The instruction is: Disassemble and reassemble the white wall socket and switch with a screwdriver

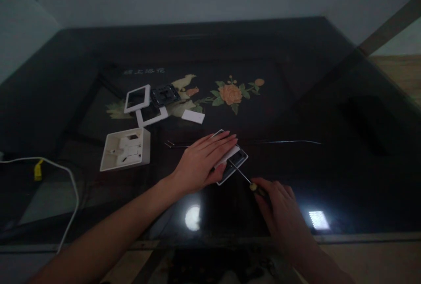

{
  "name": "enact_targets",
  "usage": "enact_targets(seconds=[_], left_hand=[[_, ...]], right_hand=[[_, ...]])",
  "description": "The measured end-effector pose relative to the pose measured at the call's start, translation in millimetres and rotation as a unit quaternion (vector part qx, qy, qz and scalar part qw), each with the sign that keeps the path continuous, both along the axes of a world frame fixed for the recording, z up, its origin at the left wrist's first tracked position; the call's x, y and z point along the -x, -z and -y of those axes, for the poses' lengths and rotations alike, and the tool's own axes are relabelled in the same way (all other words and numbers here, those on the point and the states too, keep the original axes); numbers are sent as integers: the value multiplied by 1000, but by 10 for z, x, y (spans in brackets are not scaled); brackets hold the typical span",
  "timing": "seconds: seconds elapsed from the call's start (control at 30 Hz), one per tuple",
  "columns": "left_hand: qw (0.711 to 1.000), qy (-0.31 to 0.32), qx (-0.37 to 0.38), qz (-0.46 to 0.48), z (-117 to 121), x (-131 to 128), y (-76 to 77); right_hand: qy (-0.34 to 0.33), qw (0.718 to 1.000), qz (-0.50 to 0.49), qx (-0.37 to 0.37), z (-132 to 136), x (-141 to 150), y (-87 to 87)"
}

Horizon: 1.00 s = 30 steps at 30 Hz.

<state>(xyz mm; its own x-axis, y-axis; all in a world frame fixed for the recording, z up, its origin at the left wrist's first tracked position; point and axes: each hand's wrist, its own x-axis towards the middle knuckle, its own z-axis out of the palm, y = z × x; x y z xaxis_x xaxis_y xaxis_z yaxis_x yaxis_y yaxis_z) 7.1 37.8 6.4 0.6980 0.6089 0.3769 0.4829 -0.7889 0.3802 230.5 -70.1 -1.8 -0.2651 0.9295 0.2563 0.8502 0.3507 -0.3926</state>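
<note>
My left hand [200, 161] lies across a white-framed wall switch [242, 157], gripping it against the dark tabletop. Its fingers stretch over the far side, and the thumb presses near the close edge. Part of the switch is hidden beneath the palm. Closed around the handle of a screwdriver [245, 177] is my right hand [279, 207]. The thin metal shaft slants up and left, and its tip meets the dark inside of the switch beside a white rocker piece [229, 154].
A white mounting box [144, 148] stands at the left. Behind it lie two white frames [148, 95] [153, 122], a black mounting bracket [164, 94] and a small white plate [193, 116]. Thin wire [289, 141] extends right. A white cable [74, 183] with a yellow tag [37, 170] runs along the left.
</note>
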Motion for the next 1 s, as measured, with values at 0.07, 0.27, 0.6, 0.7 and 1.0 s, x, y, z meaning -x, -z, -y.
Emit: enact_targets(seconds=[0.07, 0.27, 0.6, 0.7, 1.0], left_hand=[[1000, -5, -4, 30, -5, 24, 13], [996, -41, -8, 85, -11, 82, -49], [974, -220, 9, -44, -291, 498, -159], [976, -194, 11, -93, -318, 535, -36], [978, -193, 18, -74, -105, 352, -298]], right_hand=[[-6, 999, -30, 26, 4, -84, -11], [64, 978, -144, 138, -133, -307, -107], [41, 968, -215, 125, -595, -306, -290], [39, 968, -217, 123, -612, -323, -287], [33, 935, -273, 225, -611, -409, -214]])
